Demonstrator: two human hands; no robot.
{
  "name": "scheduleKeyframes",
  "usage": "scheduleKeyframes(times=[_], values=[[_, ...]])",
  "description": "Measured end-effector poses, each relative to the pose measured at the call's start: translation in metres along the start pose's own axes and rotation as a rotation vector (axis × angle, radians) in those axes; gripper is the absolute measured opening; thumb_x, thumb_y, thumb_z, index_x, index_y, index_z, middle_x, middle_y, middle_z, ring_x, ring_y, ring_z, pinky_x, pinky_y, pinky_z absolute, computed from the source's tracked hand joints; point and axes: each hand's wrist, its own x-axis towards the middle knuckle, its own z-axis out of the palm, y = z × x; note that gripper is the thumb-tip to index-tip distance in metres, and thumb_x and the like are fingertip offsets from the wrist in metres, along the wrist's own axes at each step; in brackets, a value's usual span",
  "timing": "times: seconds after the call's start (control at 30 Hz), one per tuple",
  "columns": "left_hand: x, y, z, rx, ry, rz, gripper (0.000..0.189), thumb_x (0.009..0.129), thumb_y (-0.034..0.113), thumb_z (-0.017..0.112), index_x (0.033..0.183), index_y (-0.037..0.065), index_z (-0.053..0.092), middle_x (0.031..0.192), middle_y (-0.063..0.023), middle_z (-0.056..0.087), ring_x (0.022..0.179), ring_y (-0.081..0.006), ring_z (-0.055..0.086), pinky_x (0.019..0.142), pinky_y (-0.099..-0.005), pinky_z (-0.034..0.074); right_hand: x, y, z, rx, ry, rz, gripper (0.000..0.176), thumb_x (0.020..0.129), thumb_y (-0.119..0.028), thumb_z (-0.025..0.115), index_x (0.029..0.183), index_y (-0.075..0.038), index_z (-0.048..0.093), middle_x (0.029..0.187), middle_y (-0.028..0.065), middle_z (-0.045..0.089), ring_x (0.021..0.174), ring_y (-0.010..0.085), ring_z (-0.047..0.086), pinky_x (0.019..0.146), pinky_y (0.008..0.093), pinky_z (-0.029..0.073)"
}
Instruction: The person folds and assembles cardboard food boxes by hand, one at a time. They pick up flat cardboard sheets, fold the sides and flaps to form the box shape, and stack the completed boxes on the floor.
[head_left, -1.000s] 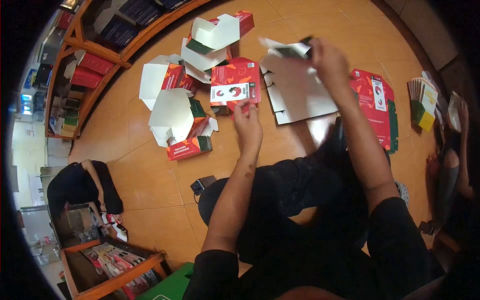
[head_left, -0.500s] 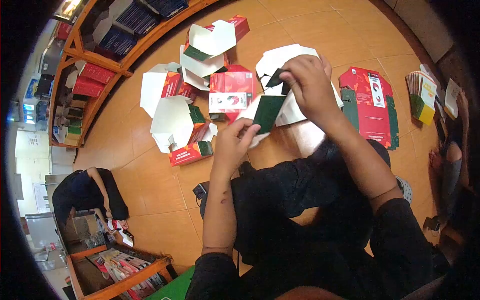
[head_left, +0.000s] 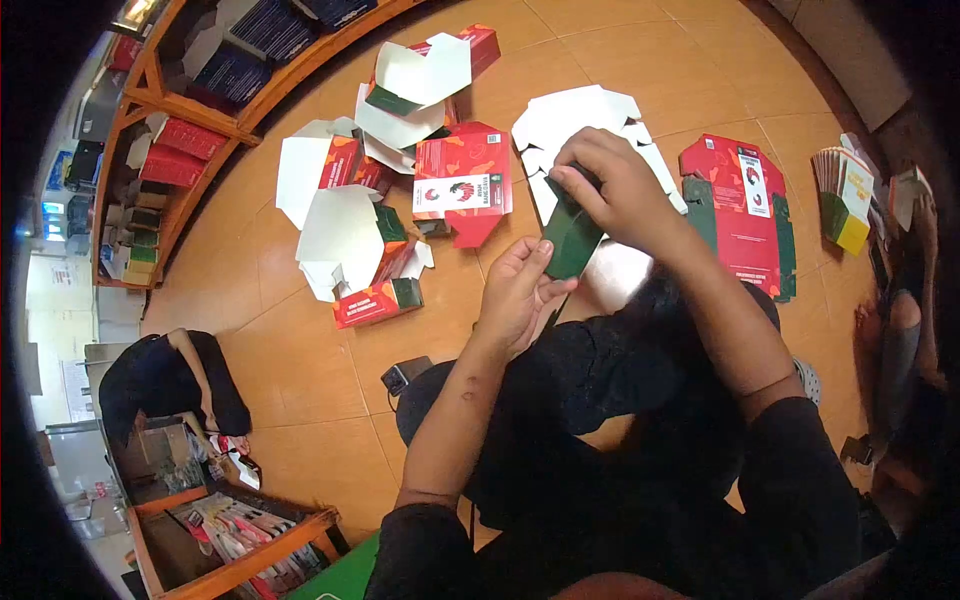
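Observation:
Between my two hands is a partly folded cardboard box (head_left: 574, 240), its dark green side facing up. My right hand (head_left: 618, 192) grips the upper end, fingers bent over the edge. At the lower end my left hand (head_left: 515, 293) pinches the box with the thumb on the green panel. Beneath and beyond the box lies a flat box blank, white side up (head_left: 570, 112). Just left of it a red box with a printed white label (head_left: 463, 180) rests among other boxes. My hands hide part of the held box.
Several part-folded boxes with raised white flaps (head_left: 345, 235) are heaped on the tiled floor at left. A flat red-and-green box blank (head_left: 735, 230) lies at right. Beyond it stands a yellow-and-white bundle (head_left: 848, 195). Wooden shelves (head_left: 240, 110) hold boxes. Other people sit at both sides.
The held box has turned and moved slightly right and down, its green side now more closed up. My left hand moved right with it. The red labelled box shows more fully.

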Motion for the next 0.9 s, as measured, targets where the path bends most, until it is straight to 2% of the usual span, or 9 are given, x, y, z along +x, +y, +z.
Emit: scheduleKeyframes(times=[0.03,0.2,0.27,0.47,0.6,0.7,0.8,0.87,0.9], values=[[0.001,-0.001,-0.001,0.002,-0.001,0.000,0.016,0.101,0.019,0.053,0.100,0.004,0.054,0.096,-0.0077,0.066,0.076,-0.0113,0.066,0.070,-0.0237,0.060,-0.001,-0.002,0.003,-0.035,0.043,0.034,0.016,0.088,-0.022,0.065,0.092,-0.006,0.066,0.090,0.0075,0.060,0.090,0.0292,0.058,0.091,0.0418,0.041],[-0.003,0.004,-0.004,0.186,0.057,0.207,0.015,0.102,0.016,0.051,0.101,0.002,0.055,0.094,-0.0077,0.065,0.079,-0.0116,0.067,0.073,-0.0256,0.061,-0.003,-0.010,0.005,-0.054,0.055,-0.119,0.014,0.084,-0.023,0.069,0.087,-0.009,0.067,0.095,0.0039,0.061,0.094,0.0263,0.059,0.094,0.0427,0.040],[-0.009,0.025,0.001,0.312,0.061,0.266,0.015,0.102,0.015,0.051,0.101,0.000,0.055,0.093,-0.0080,0.064,0.080,-0.0116,0.066,0.074,-0.0259,0.061,0.002,-0.015,-0.001,0.038,-0.132,-0.272,0.011,0.084,-0.019,0.069,0.087,-0.009,0.064,0.101,0.0051,0.061,0.104,0.0265,0.057,0.096,0.0409,0.040],[-0.027,0.050,0.002,0.597,0.202,0.404,0.017,0.101,0.013,0.053,0.098,-0.003,0.058,0.092,-0.0078,0.062,0.082,-0.0095,0.064,0.073,-0.0248,0.060,0.002,-0.029,-0.003,0.026,-0.058,-0.208,0.017,0.087,-0.023,0.067,0.097,-0.010,0.063,0.100,0.0062,0.061,0.105,0.0257,0.057,0.094,0.0415,0.037],[-0.025,0.053,-0.002,0.803,0.230,0.400,0.015,0.100,0.011,0.053,0.100,-0.003,0.058,0.091,-0.0059,0.062,0.081,-0.0109,0.065,0.074,-0.0248,0.059,-0.002,-0.024,0.004,0.057,-0.231,-0.065,0.019,0.089,-0.026,0.065,0.096,-0.009,0.061,0.098,0.0075,0.061,0.103,0.0272,0.056,0.091,0.0412,0.036],[-0.022,0.052,-0.008,0.895,0.262,0.426,0.017,0.100,0.013,0.055,0.100,-0.003,0.058,0.087,-0.0099,0.066,0.079,-0.0144,0.068,0.068,-0.0257,0.057,-0.008,-0.023,0.018,0.115,-0.088,-0.014,0.018,0.091,-0.026,0.063,0.096,-0.009,0.060,0.098,0.0080,0.061,0.101,0.0285,0.056,0.090,0.0410,0.035],[-0.021,0.052,-0.017,1.042,0.303,0.441,0.018,0.098,0.015,0.057,0.099,-0.003,0.058,0.080,-0.0161,0.069,0.075,-0.0201,0.072,0.061,-0.0296,0.053,-0.009,-0.027,0.019,0.097,-0.268,0.071,0.017,0.092,-0.025,0.061,0.095,-0.009,0.060,0.098,0.0095,0.062,0.100,0.0287,0.057,0.089,0.0418,0.035],[-0.022,0.057,-0.013,1.194,0.304,0.307,0.016,0.099,0.010,0.055,0.099,-0.005,0.059,0.088,-0.0095,0.063,0.075,-0.0128,0.067,0.065,-0.0239,0.054,-0.011,-0.023,0.020,0.051,-0.388,0.068,0.013,0.092,-0.020,0.062,0.093,-0.008,0.057,0.090,0.0088,0.060,0.094,0.0287,0.056,0.087,0.0382,0.035],[-0.022,0.057,-0.012,1.199,0.304,0.304,0.016,0.099,0.010,0.055,0.099,-0.005,0.059,0.088,-0.0095,0.063,0.075,-0.0128,0.067,0.065,-0.0239,0.054,-0.011,-0.024,0.020,0.062,-0.340,0.104,0.012,0.092,-0.019,0.061,0.092,-0.008,0.057,0.090,0.0090,0.061,0.094,0.0290,0.057,0.086,0.0385,0.036]])
